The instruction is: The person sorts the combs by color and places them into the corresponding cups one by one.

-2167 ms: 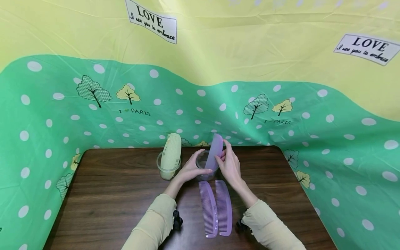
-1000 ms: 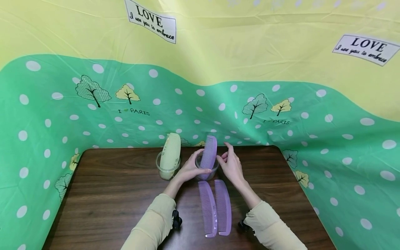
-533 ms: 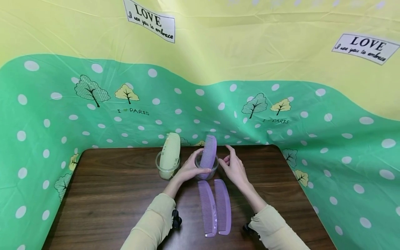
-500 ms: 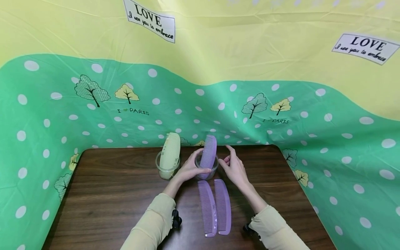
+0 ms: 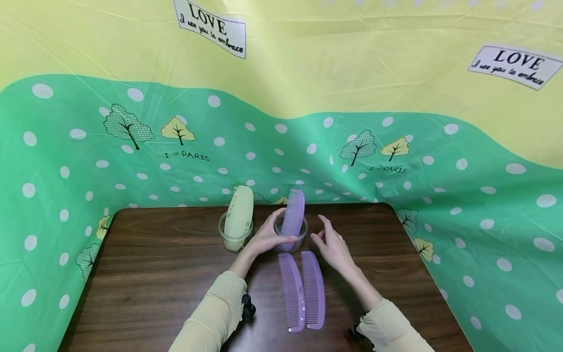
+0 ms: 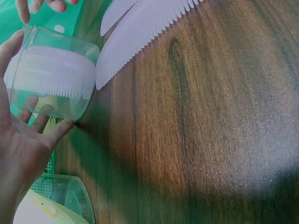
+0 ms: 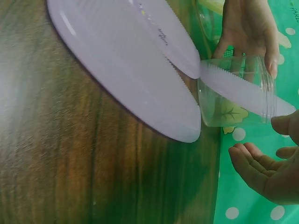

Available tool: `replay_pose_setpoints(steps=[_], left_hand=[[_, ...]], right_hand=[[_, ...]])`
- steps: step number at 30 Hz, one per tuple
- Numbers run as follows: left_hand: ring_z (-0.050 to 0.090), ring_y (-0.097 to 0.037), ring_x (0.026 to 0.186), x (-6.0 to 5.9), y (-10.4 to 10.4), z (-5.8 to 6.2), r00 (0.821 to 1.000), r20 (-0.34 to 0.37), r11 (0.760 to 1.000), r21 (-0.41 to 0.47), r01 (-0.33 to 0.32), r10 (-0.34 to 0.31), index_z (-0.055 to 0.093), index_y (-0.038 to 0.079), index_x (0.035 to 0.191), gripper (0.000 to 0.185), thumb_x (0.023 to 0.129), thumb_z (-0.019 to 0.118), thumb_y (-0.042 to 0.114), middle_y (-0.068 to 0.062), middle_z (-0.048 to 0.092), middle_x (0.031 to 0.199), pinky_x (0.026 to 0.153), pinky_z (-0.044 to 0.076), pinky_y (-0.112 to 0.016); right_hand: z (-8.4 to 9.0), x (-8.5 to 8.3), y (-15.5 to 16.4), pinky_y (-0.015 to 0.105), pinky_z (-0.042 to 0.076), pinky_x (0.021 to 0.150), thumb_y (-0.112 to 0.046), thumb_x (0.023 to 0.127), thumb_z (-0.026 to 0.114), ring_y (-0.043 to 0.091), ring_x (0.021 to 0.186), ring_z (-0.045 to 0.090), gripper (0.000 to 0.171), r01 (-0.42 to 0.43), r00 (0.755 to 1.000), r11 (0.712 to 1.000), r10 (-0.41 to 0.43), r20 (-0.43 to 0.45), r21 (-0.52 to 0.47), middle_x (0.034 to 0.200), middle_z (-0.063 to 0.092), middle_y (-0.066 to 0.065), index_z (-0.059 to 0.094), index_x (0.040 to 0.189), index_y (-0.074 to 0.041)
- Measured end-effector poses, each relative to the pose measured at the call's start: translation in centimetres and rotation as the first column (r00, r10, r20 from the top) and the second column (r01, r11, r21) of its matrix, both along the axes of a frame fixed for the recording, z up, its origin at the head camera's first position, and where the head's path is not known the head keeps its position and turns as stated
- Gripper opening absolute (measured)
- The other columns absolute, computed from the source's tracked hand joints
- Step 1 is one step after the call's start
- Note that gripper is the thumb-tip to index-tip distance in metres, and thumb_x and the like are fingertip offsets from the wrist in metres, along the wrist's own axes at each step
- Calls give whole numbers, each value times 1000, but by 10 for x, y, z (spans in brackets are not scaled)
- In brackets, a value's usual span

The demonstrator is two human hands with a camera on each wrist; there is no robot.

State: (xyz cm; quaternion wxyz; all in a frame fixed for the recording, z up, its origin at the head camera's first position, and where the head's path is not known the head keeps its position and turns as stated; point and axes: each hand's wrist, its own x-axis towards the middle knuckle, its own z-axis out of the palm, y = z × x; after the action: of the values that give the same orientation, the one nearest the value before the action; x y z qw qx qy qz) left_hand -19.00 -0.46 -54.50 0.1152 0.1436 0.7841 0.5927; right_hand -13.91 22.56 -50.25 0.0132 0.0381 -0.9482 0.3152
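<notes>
My left hand (image 5: 264,239) holds a clear jar (image 7: 217,112) round its side, thumb at the front near the rim. A purple comb (image 5: 294,208) stands in this jar, leaning, its upper part sticking out above the rim. To the right of the jar is my right hand (image 5: 333,248), holding nothing, with its index finger extended and the others loosely bent. Two more purple combs lie on the table in front of the jar: a left one (image 5: 292,293) with small markings along its spine, and a right one (image 5: 313,293). Their teeth face left in the head view.
Left of my left hand stands a second clear jar (image 5: 232,243) with pale yellow-green combs (image 5: 240,212) leaning in it. The dark wooden table (image 5: 167,274) ends at the back against a green and yellow printed cloth (image 5: 264,166).
My right hand put the purple comb into the jar and let go of it. It has since drawn back, right and toward me. My left hand has stayed on the jar.
</notes>
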Motion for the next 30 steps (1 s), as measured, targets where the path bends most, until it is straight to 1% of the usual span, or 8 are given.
replay_pose_setpoints(steps=[6, 11, 14, 16, 21, 27, 30], left_hand=[[45, -24, 146, 0, 0, 0, 1000, -4, 1000, 8, 2, -2, 35, 32, 158, 96, 79, 90, 31, 1, 44, 160, 121, 35, -49], [47, -23, 144, 0, 0, -1, 1000, -6, 1000, 14, 4, -3, 35, 31, 157, 96, 79, 90, 30, 0, 46, 159, 120, 36, -48], [46, -25, 144, 0, 0, -1, 1000, -8, 1000, 12, 1, -1, 36, 32, 157, 96, 79, 90, 31, 0, 45, 159, 120, 36, -49], [46, -26, 145, 0, 0, 0, 1000, -11, 1000, 9, -1, 1, 36, 32, 157, 95, 79, 90, 31, 0, 45, 160, 120, 35, -50], [44, -26, 147, 0, -1, 1, 1000, -12, 1000, 3, 5, -5, 35, 32, 158, 96, 79, 89, 32, 1, 44, 161, 121, 35, -50], [45, -24, 145, 0, -1, 1, 1000, -1, 1000, -3, 13, -13, 34, 32, 158, 95, 80, 89, 32, 1, 43, 161, 120, 36, -49], [46, -24, 144, 0, -1, 2, 1000, -4, 1000, -1, 10, -10, 34, 31, 158, 96, 80, 89, 31, 0, 44, 160, 120, 36, -49]], right_hand=[[-2, 7, 2, 33, 46, 67, -28, 101, 67, 15, 77, 58, 67, -14, 999, 1000, 13, 44, 25, 101, 68, 7, 34, 158, -16], [-3, 14, 3, 33, 47, 65, -25, 99, 69, 17, 76, 59, 72, -39, 996, 998, 35, 83, 49, 104, 68, 12, 32, 159, -13], [-4, 18, 3, 36, 49, 67, -24, 98, 72, 21, 81, 62, 75, -57, 994, 996, 51, 98, 70, 107, 69, 17, 32, 160, -11], [-5, 20, 3, 39, 51, 69, -24, 96, 73, 23, 83, 63, 76, -67, 993, 994, 58, 103, 87, 106, 69, 18, 33, 159, -10], [-7, 27, 4, 45, 52, 70, -25, 95, 75, 25, 83, 64, 78, -77, 989, 989, 60, 133, 128, 104, 68, 19, 33, 159, -9], [-10, 32, 5, 42, 51, 69, -27, 93, 77, 24, 83, 62, 80, -88, 986, 985, 66, 150, 149, 104, 66, 17, 34, 159, -10], [-12, 35, 5, 44, 52, 70, -28, 92, 78, 25, 86, 63, 81, -99, 986, 983, 76, 151, 156, 105, 66, 18, 35, 159, -11]])
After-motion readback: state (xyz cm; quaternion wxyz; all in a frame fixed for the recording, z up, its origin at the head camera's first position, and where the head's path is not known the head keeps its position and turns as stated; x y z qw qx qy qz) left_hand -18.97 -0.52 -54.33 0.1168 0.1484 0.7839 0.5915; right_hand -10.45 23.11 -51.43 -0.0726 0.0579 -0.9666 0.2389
